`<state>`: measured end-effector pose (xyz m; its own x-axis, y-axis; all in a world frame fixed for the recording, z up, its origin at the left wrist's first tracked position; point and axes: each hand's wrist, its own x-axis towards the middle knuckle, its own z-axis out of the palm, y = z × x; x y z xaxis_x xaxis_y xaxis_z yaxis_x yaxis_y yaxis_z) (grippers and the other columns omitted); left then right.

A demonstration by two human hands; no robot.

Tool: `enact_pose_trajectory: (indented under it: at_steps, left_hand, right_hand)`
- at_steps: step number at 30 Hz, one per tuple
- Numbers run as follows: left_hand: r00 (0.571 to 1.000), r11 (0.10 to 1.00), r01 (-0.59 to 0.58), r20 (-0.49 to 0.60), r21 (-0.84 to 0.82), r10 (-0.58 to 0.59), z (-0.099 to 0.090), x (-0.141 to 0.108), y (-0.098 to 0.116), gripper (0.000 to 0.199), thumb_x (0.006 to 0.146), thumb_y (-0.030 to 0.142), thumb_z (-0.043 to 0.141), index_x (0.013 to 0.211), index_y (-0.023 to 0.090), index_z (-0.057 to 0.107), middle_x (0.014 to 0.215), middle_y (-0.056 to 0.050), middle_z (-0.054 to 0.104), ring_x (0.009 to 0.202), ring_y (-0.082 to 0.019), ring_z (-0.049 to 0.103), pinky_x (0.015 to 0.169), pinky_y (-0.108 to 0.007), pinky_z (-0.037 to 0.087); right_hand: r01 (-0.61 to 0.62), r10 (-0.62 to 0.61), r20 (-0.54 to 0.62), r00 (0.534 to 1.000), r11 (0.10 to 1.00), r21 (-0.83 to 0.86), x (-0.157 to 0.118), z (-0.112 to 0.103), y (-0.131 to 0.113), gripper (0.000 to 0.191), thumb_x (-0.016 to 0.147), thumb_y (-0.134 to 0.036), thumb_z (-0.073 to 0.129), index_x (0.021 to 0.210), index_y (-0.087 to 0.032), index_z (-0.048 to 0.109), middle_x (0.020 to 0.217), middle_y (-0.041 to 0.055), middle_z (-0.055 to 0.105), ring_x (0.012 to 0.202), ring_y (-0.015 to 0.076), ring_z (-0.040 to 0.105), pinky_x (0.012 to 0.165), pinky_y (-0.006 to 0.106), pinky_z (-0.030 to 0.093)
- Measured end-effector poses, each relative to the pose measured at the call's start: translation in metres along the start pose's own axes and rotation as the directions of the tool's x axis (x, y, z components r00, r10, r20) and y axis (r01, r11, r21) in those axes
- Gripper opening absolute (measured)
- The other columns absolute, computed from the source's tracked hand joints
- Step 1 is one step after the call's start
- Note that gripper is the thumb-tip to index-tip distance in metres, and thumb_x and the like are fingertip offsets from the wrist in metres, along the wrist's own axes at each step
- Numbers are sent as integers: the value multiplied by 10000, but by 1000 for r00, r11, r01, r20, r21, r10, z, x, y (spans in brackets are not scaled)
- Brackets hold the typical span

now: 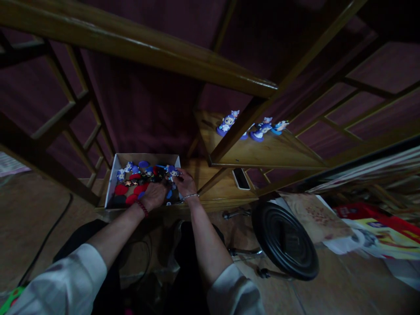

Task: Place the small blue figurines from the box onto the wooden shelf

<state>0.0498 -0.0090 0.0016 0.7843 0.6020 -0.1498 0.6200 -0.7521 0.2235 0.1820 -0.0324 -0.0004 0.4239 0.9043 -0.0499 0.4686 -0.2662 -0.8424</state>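
Observation:
A shallow white box [110,183] stands on the bottom wooden shelf, with several small figurines and red, blue and dark round bases in it. Over the box's right side, my right hand [186,183] has its fingers closed on a purple-haired figurine [173,171]. My left hand [155,195] reaches down into the box beside it; its fingertips are hidden among dark pieces, so what they touch does not show. A red base [121,189] lies to the left of that hand.
Several purple and blue figurines [226,124] stand on the raised shelf [265,153] at right. A white-edged phone [241,179] lies on the lower shelf. A black round stool [285,240] and a cardboard box [315,216] are on the right. Wooden posts frame the shelves.

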Motion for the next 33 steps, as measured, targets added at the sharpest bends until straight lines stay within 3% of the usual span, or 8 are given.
enact_pose_trajectory:
  at_steps: [6, 14, 22, 28, 33]
  left_hand:
    - [986, 987, 153, -79, 57, -148, -11, -10, -15, 367, 735, 128, 417, 1094, 136, 496, 1128, -164, 487, 846, -264, 583, 634, -358, 447]
    - [955, 969, 247, -170, 14, -241, -15, -22, -31, 440, 738, 277, 479, 1169, 212, 420, 1146, -107, 481, 856, -255, 575, 622, -342, 452]
    - [908, 920, 379, -154, -97, -390, -21, -23, -31, 405, 739, 317, 476, 1108, 153, 438, 1053, -116, 560, 859, -238, 586, 666, -312, 438]
    - [900, 892, 374, -135, -254, -415, -14, -24, -48, 418, 724, 348, 484, 1071, 118, 455, 787, -80, 631, 761, -212, 607, 639, -269, 419]
    - [908, 882, 325, -147, -341, -391, -9, -27, -60, 376, 699, 310, 487, 1033, 137, 479, 792, -69, 630, 742, -197, 602, 628, -260, 416]
  right_hand:
    - [14, -14, -10, 1000, 1000, 19, -1, 0, -2, 329, 700, -248, 542, 1027, -250, 567, 794, -15, 643, 711, 126, 593, 703, 259, 475]
    - [12, -12, 24, 1000, 1000, 7, -1, 7, -2, 334, 675, -242, 571, 1009, -225, 577, 788, 0, 645, 740, 142, 606, 721, 278, 479]
    - [10, -7, 54, 999, 998, -63, 0, 12, -2, 341, 676, -239, 563, 1017, -226, 561, 799, -4, 647, 736, 137, 605, 721, 279, 480]
    - [3, -1, 53, 999, 999, -35, 4, 17, 1, 348, 669, -258, 567, 1015, -220, 557, 785, 7, 638, 720, 147, 597, 725, 307, 473]
    - [-3, 1, 48, 999, 999, 40, 8, 25, 5, 350, 633, -251, 590, 981, -228, 563, 767, -6, 627, 698, 138, 586, 724, 306, 466]
